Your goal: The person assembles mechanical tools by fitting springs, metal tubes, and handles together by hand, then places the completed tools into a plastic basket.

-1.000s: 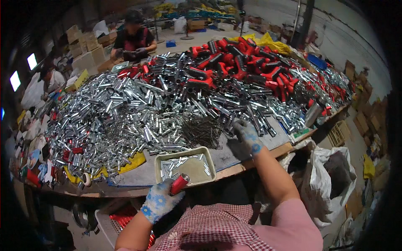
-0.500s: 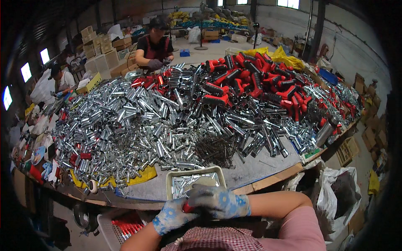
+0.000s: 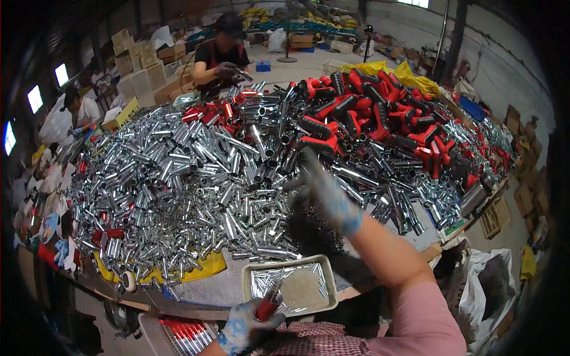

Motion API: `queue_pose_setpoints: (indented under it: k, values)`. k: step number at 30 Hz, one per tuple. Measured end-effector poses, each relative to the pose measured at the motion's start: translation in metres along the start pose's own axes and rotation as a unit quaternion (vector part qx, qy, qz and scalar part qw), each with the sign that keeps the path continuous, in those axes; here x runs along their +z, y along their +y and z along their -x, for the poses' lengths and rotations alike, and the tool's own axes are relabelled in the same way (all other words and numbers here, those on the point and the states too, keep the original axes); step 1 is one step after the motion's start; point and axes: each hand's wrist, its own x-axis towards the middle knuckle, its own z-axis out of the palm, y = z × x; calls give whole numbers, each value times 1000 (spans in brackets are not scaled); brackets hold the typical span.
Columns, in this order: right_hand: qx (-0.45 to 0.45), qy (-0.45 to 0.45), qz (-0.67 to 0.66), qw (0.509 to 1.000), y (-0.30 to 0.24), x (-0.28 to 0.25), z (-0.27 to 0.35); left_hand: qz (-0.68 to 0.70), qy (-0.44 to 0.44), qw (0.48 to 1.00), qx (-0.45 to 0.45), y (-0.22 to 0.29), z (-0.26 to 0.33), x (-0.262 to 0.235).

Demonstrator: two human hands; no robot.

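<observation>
My left hand [image 3: 242, 325], in a white and blue flowered glove, is closed round a short red tube with a silver metal end [image 3: 268, 305], pointing up at the table's near edge. Just beyond it stands a pale tray [image 3: 332, 295] with thin silver pins [image 3: 274, 277]. My gloved right hand [image 3: 325, 193] reaches out over the table and is smeared by motion, so its fingers cannot be read. Beneath and beside that hand are dark coil springs [image 3: 314, 228], partly hidden and in shadow, and chrome tubes [image 3: 350, 188]. Red and black handles [image 3: 317, 144] lie just past it.
A big heap of silver metal parts [image 3: 160, 166] covers the table's left and middle. A yellow cloth [image 3: 205, 268] pokes out under it. Red-ended rods lie in a basket [image 3: 155, 335] at lower left. White sacks [image 3: 487, 285] stand at right. A co-worker [image 3: 221, 56] handles parts across the table.
My right hand has left my left hand and swung forward over the heap. My left hand still grips the red tube, now more exposed. The co-worker's hands have risen slightly.
</observation>
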Motion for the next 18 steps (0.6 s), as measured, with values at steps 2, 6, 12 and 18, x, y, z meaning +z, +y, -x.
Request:
queue_pose_setpoints:
  k: [2, 6, 12, 18]
  values:
    - [79, 141, -52, 986, 26, -44, -69, 28, -3, 999, -34, 16, 2, -1]
    - [21, 230, 213, 949, 103, -160, -144, -17, -46, 998, -40, 24, -13, 6]
    - [107, 131, 281, 945, 16, -79, -69, -18, -31, 999, 9, 8, 1, 1]
    - [-5, 105, -239, 965, 23, -64, 78, -128, -9, 988, 85, 8, 4, 8]
